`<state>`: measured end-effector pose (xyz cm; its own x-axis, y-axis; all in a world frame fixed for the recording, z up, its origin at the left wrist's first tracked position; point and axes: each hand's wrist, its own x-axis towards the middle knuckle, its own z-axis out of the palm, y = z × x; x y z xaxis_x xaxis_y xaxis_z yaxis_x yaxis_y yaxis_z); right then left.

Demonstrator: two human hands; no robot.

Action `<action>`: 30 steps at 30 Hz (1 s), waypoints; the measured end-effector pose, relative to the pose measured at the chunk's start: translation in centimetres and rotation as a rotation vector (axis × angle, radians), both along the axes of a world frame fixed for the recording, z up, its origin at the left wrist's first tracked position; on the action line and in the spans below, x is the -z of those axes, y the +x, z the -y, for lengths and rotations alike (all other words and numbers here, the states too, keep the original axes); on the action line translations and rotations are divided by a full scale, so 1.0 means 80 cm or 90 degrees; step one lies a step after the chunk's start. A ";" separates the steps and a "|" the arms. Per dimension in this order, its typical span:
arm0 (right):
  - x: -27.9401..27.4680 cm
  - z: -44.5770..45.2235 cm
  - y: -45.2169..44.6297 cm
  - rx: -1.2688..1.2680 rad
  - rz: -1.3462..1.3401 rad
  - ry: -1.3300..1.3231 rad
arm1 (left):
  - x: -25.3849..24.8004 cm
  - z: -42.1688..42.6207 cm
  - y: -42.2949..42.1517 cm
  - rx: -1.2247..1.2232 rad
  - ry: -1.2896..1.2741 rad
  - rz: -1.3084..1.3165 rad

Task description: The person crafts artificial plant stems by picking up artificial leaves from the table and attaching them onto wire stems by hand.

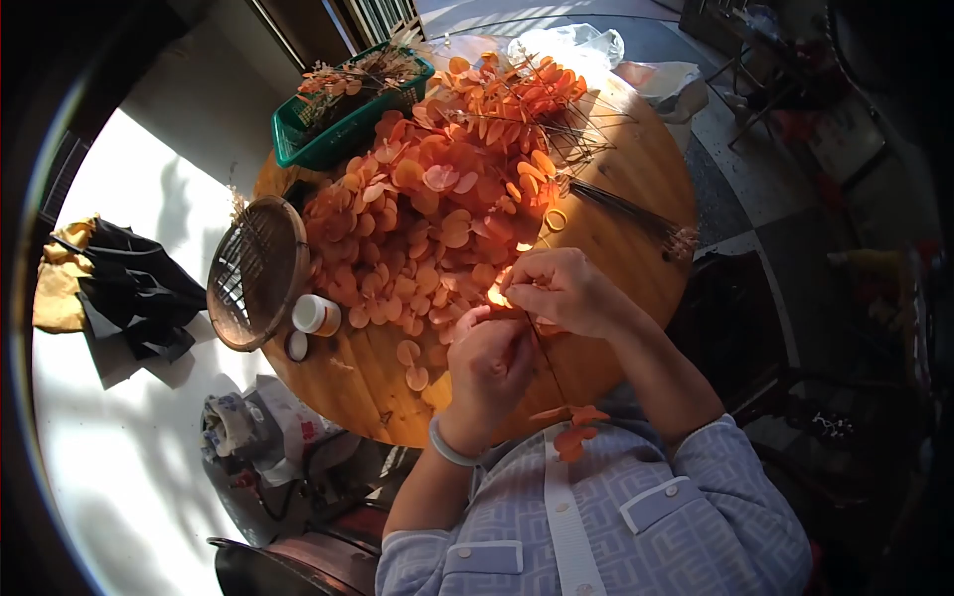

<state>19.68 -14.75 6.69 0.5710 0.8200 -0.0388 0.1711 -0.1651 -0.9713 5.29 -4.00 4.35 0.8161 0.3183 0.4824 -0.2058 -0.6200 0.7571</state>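
Note:
Both hands meet over the near side of the table. My left hand [489, 363], with a pale bracelet at the wrist, is curled closed around what looks like a thin stem. A sprig of orange round leaves [573, 435] hangs in front of the shirt below the hands, and a thin dark line runs from it up towards them. My right hand [561, 288] is pinched closed just right of the left; a bright sunlit spot hides what its fingertips hold. Beyond them lies a large heap of orange leaf sprigs [422, 199].
On the round wooden table [636, 214] are a green basket [318, 144], a woven tray [283, 248], a white jar [316, 315] with its lid [296, 346], a yellow tape ring [556, 220] and bundled dark stems [626, 207]. Plastic bags [571, 45] sit at the back.

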 end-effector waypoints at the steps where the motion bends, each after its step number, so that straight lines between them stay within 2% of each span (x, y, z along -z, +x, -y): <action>1: 0.003 0.000 0.002 0.037 -0.074 -0.022 | -0.001 0.006 -0.004 0.031 0.003 -0.015; 4: 0.033 -0.002 0.038 0.090 -0.053 0.026 | -0.001 0.021 -0.017 0.104 0.001 -0.053; 7: 0.040 0.003 0.044 0.072 -0.115 0.044 | -0.001 0.025 -0.021 0.119 -0.027 -0.083; 10: 0.046 0.004 0.039 0.092 -0.090 0.101 | 0.001 0.022 -0.018 0.108 -0.060 -0.098; 12: 0.037 0.014 0.030 0.130 0.094 0.153 | 0.002 0.015 -0.013 0.096 -0.090 -0.076; 13: 0.027 0.018 0.026 0.148 0.191 0.181 | -0.002 0.013 -0.012 0.089 -0.222 -0.106; 15: 0.007 0.023 0.017 0.064 0.373 0.213 | -0.010 0.007 -0.015 0.081 -0.490 -0.173; 17: 0.001 0.025 0.007 -0.014 0.560 0.221 | -0.016 -0.008 -0.008 0.140 -0.624 -0.158; 19: 0.003 0.025 0.004 -0.054 0.582 0.240 | -0.022 -0.016 -0.001 0.183 -0.813 -0.153; 22: 0.000 0.024 0.024 -0.051 0.596 0.198 | -0.006 -0.018 0.014 0.193 -0.640 -0.029; 25: -0.002 0.022 0.075 0.035 0.577 0.081 | -0.006 -0.028 0.022 0.157 -0.811 -0.112; 27: 0.009 0.006 0.135 0.165 0.640 0.021 | 0.003 -0.036 0.018 0.123 -0.789 -0.113; 29: 0.033 -0.009 0.194 0.156 0.675 -0.111 | 0.006 -0.045 0.015 0.083 -0.798 -0.128; 30: 0.051 -0.021 0.218 0.141 0.691 -0.116 | 0.009 -0.048 0.014 0.049 -0.755 -0.132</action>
